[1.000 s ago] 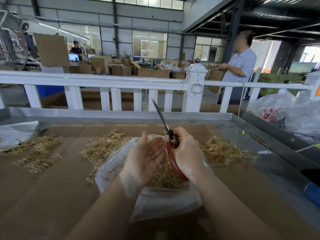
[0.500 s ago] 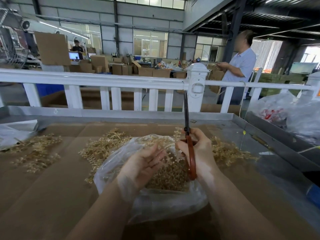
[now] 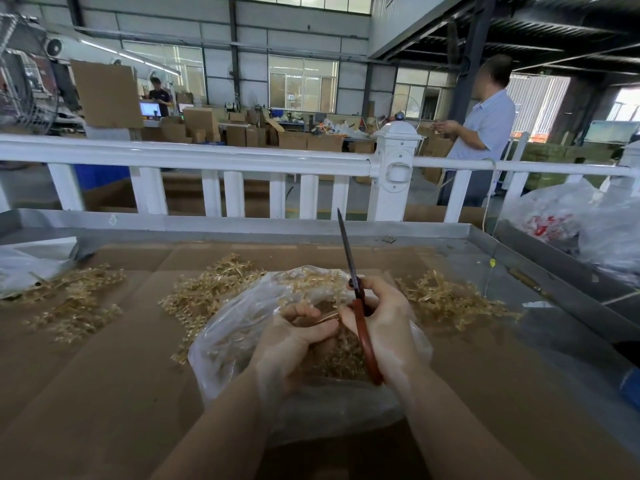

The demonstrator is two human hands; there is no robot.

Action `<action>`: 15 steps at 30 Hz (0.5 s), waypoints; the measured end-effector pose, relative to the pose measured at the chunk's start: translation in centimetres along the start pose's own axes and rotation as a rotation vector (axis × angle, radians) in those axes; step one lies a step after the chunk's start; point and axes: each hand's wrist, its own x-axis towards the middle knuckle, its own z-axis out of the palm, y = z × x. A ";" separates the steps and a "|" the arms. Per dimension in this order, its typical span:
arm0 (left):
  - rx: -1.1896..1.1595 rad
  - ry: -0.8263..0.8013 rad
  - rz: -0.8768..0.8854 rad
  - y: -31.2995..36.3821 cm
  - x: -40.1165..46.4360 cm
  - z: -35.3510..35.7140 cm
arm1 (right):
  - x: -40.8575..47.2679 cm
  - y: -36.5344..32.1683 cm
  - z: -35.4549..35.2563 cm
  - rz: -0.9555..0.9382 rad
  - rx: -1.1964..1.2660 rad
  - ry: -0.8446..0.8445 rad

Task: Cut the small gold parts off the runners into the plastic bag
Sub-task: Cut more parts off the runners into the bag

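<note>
Clear plastic bag [image 3: 221, 362] lies open, perhaps half-full of gold parts [image 3: 332, 362]

Both forearms reach forward side by side, hands nearly touching over the middle of the worktop. Left hand [image 3: 294, 336]: fingers curled inward, thumb laid across; what it pinches is unclear. Right hand [image 3: 382, 318]: fingers wrapped round scissors [image 3: 360, 306], blades upright.

Bright daylight floods through rear windows [image 3: 303, 83]; wide-angle bending at edges, hands slightly soft
</note>
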 end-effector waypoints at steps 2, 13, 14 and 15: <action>0.172 0.086 0.067 -0.2 0.1 -0.2 | 0.0 0.5 0.2 -0.003 -0.052 -0.030; -0.193 0.200 0.099 -1.3 0.6 -0.9 | -1.3 3.8 0.2 -0.132 -0.658 -0.050; -0.199 0.214 0.100 -1.3 0.6 -1.0 | -1.4 4.0 0.3 -0.137 -0.675 -0.043; -0.196 0.228 0.103 -1.4 0.6 -1.1 | -1.5 4.1 0.4 -0.143 -0.685 -0.033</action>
